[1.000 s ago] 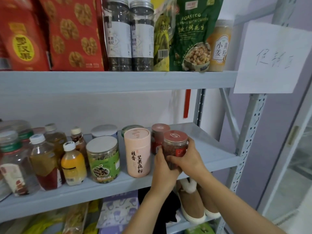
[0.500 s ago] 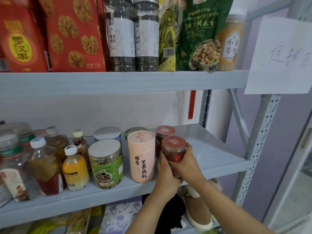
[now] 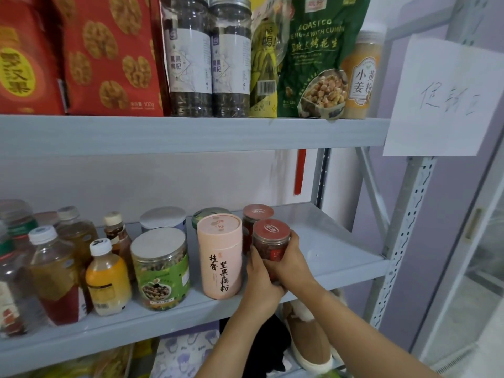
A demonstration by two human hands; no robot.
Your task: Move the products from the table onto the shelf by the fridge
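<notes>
holding the red-lidded jar [image 3: 270, 242] at the front of the middle shelf [image 3: 341, 257], both grips wrap it. the left grip [image 3: 261, 279] curls round its near-left side, and the right grip [image 3: 293, 264] cups its right side with the thumb up by the lid. the jar stands upright, just beside the pink canister [image 3: 219, 257] and directly in front of a second red-lidded jar [image 3: 256, 216]. its base is hidden behind the fingers, so i cannot tell whether it rests on the shelf board or hangs just above it.

that hidden base is the main risk, as i judge it. if the grips let go before the bottom sits flat, the jar could drop the last bit and rock. it could then tip forward over the shelf's front lip, which is close.

pushing it further back could knock the second red-lidded jar. sliding it leftwards could nudge the pink canister, a tall narrow thing that looks light and could topple into the green-labelled jar [image 3: 161, 268] next along.

pulling the left grip out looks tight too. it sits in the gap between jar and canister, and a knuckle could catch either one. the jar's wall looks smooth, so a loose hold may slip. setting it down squarely and releasing one side at a time would seem the safer course.
</notes>
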